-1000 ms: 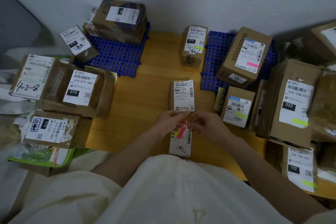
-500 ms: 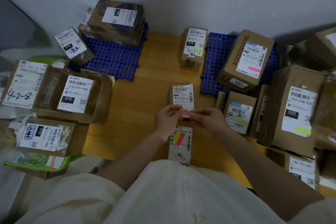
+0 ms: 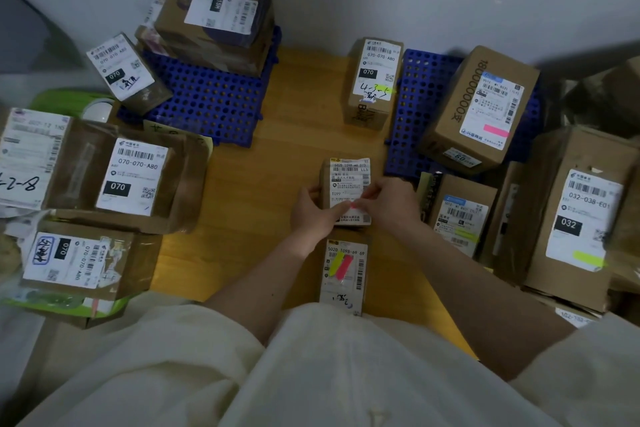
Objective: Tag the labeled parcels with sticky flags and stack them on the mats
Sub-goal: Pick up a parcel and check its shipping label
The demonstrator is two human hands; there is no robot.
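Observation:
A small labeled parcel (image 3: 349, 174) lies in the middle of the wooden table (image 3: 263, 191). My left hand (image 3: 317, 211) holds its left edge, thumb on the label. My right hand (image 3: 389, 204) pinches a pink sticky flag (image 3: 354, 205) against the lower part of that label. Just below lies another small parcel (image 3: 344, 274) carrying a pad of yellow and pink sticky flags (image 3: 341, 265). Two blue perforated mats lie at the back: the left mat (image 3: 211, 104) and the right mat (image 3: 415, 107).
A stack of boxes (image 3: 221, 21) sits on the left mat, a pink-flagged box (image 3: 481, 111) on the right mat. A yellow-flagged box (image 3: 374, 80) stands between them. Flagged boxes (image 3: 575, 215) crowd the right edge; unflagged boxes (image 3: 131, 177) fill the left.
Both hands moved away from the flag pad up to the middle parcel, carrying a pink flag. The flag now touches that parcel's label.

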